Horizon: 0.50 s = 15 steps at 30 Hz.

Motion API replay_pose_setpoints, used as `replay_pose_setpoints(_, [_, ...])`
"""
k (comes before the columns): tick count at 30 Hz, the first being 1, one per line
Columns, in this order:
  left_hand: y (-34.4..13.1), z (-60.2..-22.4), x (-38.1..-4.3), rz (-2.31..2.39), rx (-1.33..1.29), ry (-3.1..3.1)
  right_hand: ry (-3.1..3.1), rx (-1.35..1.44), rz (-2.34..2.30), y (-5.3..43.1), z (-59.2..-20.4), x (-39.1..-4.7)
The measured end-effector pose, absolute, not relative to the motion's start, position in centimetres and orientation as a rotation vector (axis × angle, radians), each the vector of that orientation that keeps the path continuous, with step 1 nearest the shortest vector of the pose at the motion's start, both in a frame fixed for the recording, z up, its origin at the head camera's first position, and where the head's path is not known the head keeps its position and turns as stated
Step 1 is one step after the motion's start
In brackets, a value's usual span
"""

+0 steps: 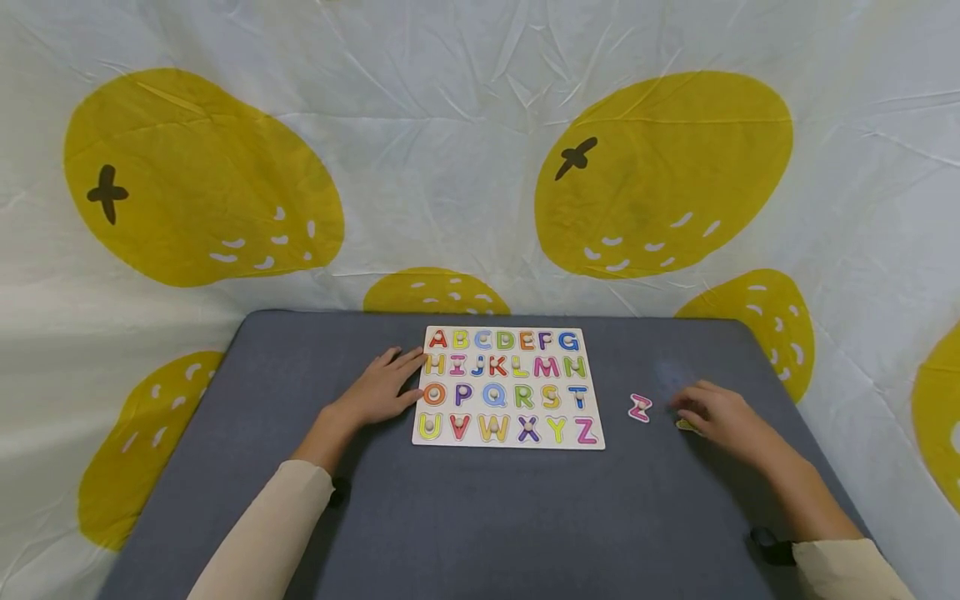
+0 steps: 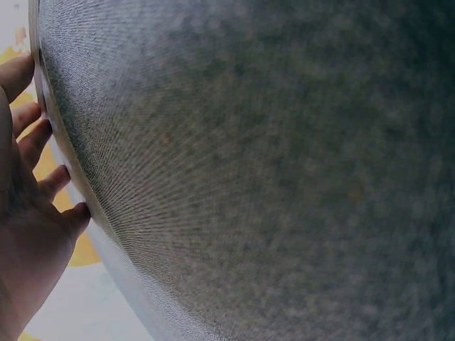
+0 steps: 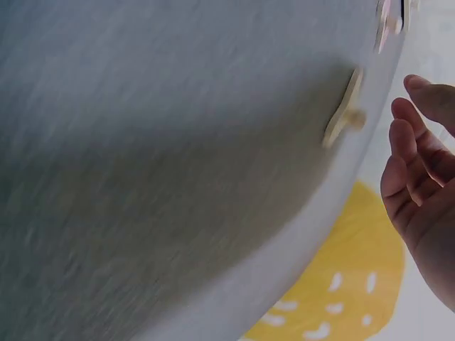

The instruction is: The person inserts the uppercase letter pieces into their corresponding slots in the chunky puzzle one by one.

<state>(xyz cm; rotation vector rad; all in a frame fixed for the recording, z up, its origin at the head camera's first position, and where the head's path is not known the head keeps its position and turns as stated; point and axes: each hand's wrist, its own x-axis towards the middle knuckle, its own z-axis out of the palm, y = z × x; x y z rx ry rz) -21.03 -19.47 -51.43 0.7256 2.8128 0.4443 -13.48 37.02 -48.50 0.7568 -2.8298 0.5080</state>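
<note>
A white alphabet puzzle board [image 1: 510, 379] lies on the grey table. Along its left edge, my left hand [image 1: 381, 389] rests with fingers spread and touching the border. To the right of the board is a loose pink letter piece [image 1: 640, 408], shaped like a Z, with a small knob. My right hand [image 1: 717, 417] hovers just above a yellowish piece [image 1: 687, 427], which it partly covers in the head view. In the right wrist view that knobbed piece [image 3: 344, 117] lies on the tabletop, apart from the loosely bent fingers [image 3: 403, 138].
Most letters on the board carry knobs; the Y [image 1: 556, 430] and Z [image 1: 586, 431] places show flat pictures. The dark grey table [image 1: 525, 525] ends at a white curtain [image 1: 442, 183] printed with yellow fruit. Black wrist straps show on both arms.
</note>
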Motion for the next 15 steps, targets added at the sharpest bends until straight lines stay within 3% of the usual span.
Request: replay_pose_setpoints(15, [-19.4, -51.7, -20.9, 0.444, 0.707, 2.829, -2.849, 0.751, 0.495, 39.7, -49.9, -12.8])
